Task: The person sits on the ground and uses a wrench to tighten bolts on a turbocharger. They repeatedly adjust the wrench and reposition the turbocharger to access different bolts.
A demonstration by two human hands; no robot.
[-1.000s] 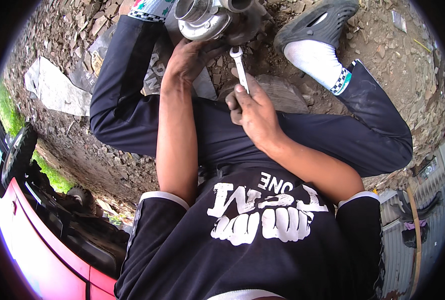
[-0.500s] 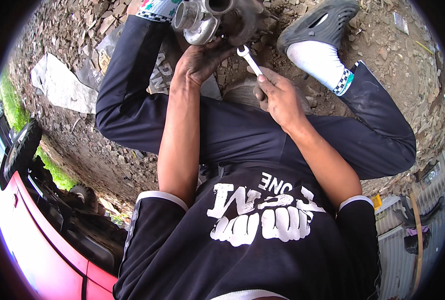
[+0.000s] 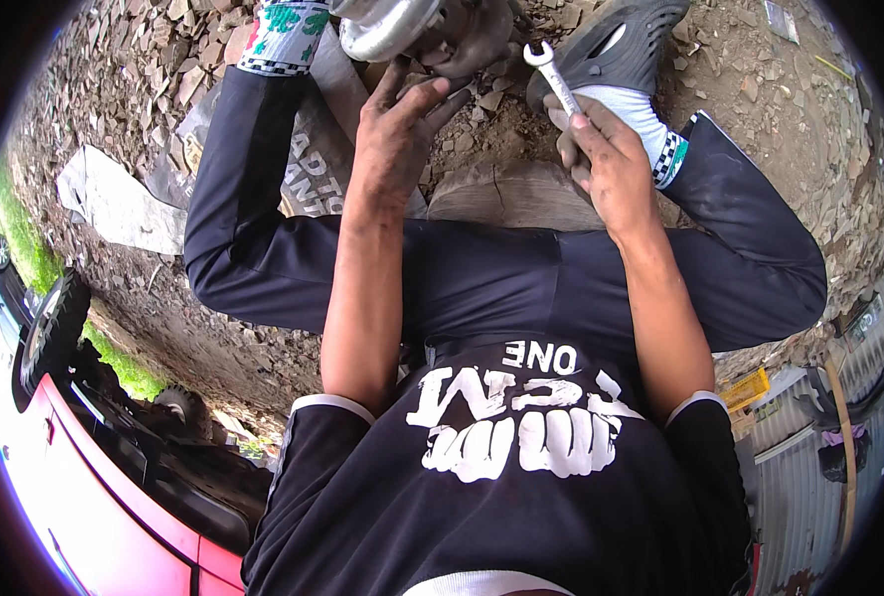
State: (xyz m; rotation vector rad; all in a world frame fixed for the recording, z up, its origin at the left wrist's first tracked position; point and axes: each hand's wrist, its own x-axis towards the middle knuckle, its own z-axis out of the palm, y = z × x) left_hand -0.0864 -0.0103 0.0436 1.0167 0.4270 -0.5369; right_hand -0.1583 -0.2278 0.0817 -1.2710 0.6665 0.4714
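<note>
A grey cast-metal turbocharger (image 3: 412,35) with rounded housings lies at the top edge, partly cut off by the frame. Just under it is my left hand (image 3: 399,139), its dirty fingers stretched apart and reaching up to the underside; whether the fingertips touch the metal is hard to see. My right hand (image 3: 611,159) is closed round a combination wrench (image 3: 553,79), thumb along the shank. The wrench's open jaw points up and left, to the right of the turbocharger and apart from it.
My legs are bent round the work, with a dark clog (image 3: 626,45) at the right. A flat wooden block (image 3: 511,194) lies between them, beside a printed plastic sack (image 3: 313,164). Stony ground surrounds everything. A red vehicle (image 3: 94,497) stands lower left, corrugated sheet (image 3: 800,497) lower right.
My right hand has moved right and slightly up with the wrench, away from the turbocharger. My left hand's fingers have come lower and spread. The turbocharger sits higher in view.
</note>
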